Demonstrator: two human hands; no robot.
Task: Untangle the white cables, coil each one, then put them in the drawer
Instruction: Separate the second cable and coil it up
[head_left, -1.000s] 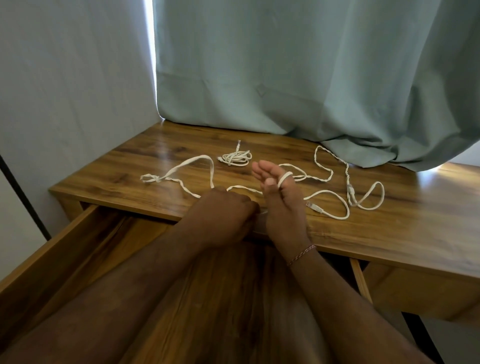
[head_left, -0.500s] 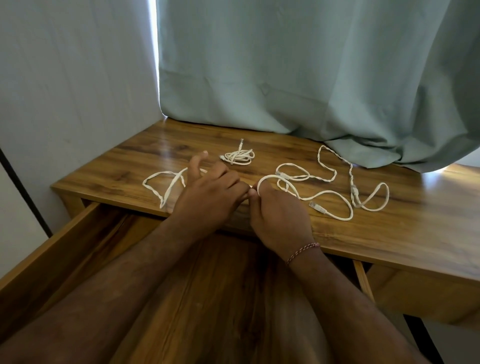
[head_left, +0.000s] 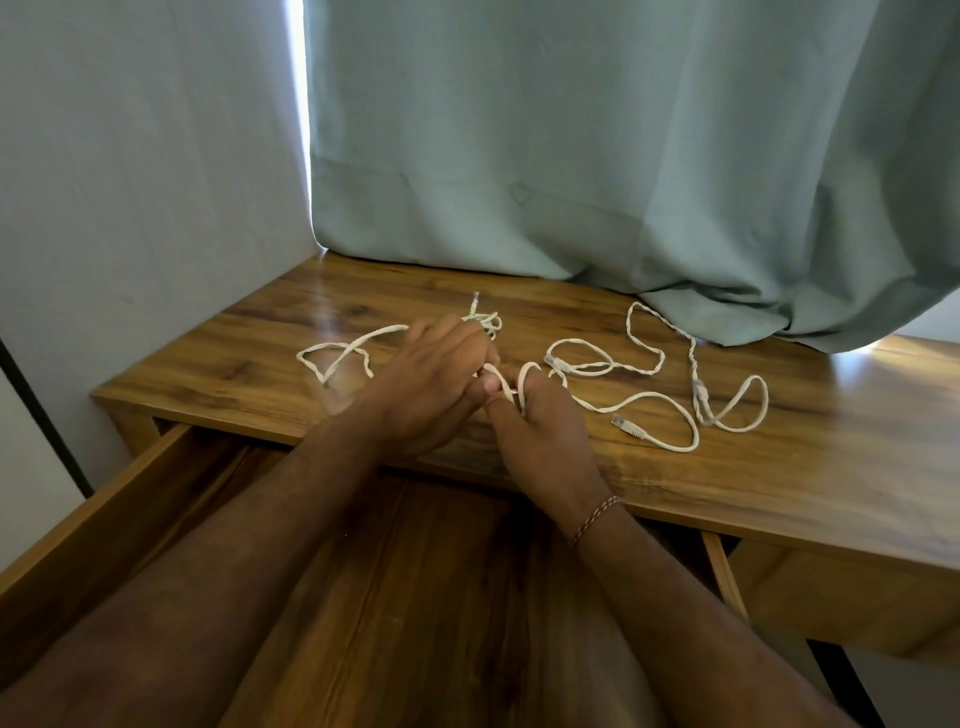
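A long white cable (head_left: 655, 399) snakes across the wooden desk top (head_left: 779, 467), with a plug end near the front edge. My right hand (head_left: 545, 436) has loops of this cable wound round its fingers. Against it sits my left hand (head_left: 431, 384), pinching the same cable at the loops. The cable's left part (head_left: 332, 356) trails in a loop to the left of my left hand. A small coiled white cable (head_left: 483, 319) lies just behind my left hand, partly hidden by it. The open wooden drawer (head_left: 104, 519) lies below my forearms.
A pale green curtain (head_left: 623, 156) hangs behind the desk and drapes onto its back right part. A grey wall (head_left: 130, 182) closes the left side. A second drawer front (head_left: 857, 597) sits shut at the lower right.
My left hand has moved forward and right over the small coil. Another loop now lies round my right hand's fingers, and the cable's left part has been drawn in toward my hands.
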